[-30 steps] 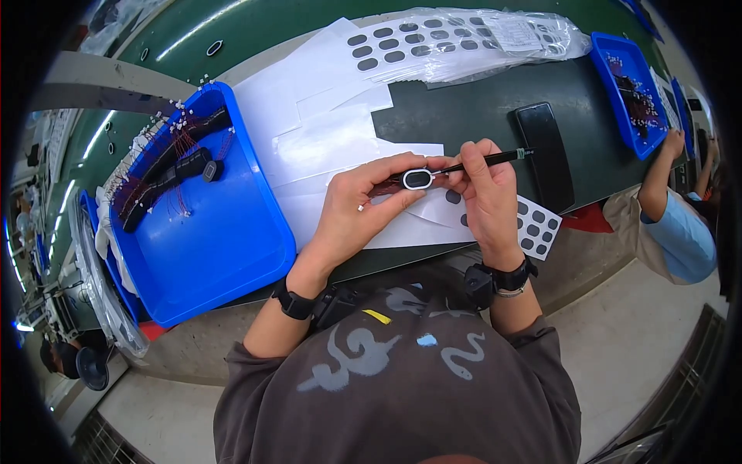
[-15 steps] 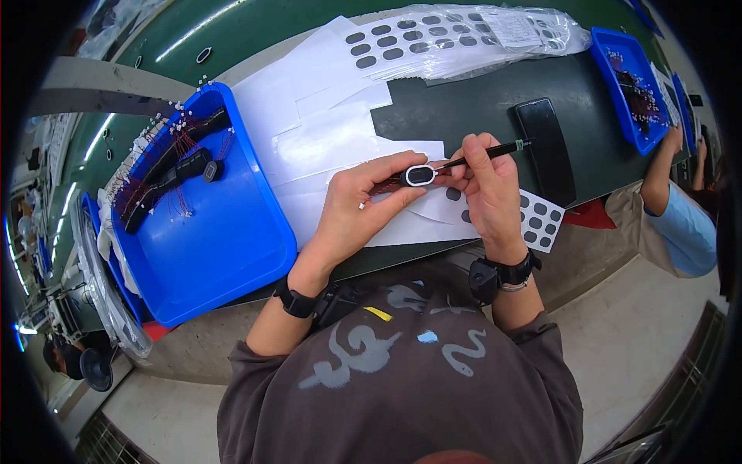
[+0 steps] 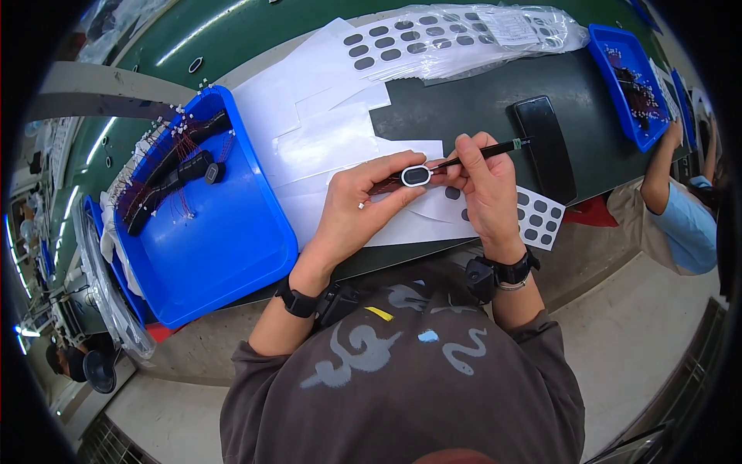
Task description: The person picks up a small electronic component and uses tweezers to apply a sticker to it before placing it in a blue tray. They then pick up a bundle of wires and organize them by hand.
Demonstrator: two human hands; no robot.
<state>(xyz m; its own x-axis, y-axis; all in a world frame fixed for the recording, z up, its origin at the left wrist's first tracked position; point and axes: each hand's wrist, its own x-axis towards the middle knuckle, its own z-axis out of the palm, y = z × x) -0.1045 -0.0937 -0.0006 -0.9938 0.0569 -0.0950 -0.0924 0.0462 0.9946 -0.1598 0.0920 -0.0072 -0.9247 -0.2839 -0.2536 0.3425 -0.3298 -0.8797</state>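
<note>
Between the thumb and fingers of my left hand (image 3: 362,203) is a small oval speaker (image 3: 416,176) with a dark face and a white rim. Its thin wires run back into the palm, and a tiny white connector (image 3: 361,206) shows against the hand. My right hand (image 3: 487,182) is closed around slim black tweezers (image 3: 502,148), whose tips meet the speaker's right edge. Just under that hand lies a white sheet of dark oval stickers (image 3: 546,223). Fingertips hide part of the speaker's edge.
A blue tray (image 3: 209,263) on the left holds wired speakers in dark bundles (image 3: 166,182). Blank white sheets (image 3: 325,147) cover mid-table. A black phone (image 3: 545,147) lies to the right. Bagged sticker sheets (image 3: 456,35), another blue tray (image 3: 630,89) and a person's arm (image 3: 661,170) are beyond.
The tweezers and my right hand have shifted very slightly left, and the speaker's face has turned a little. My left hand keeps its hold. At the far right, the other person's arms have moved.
</note>
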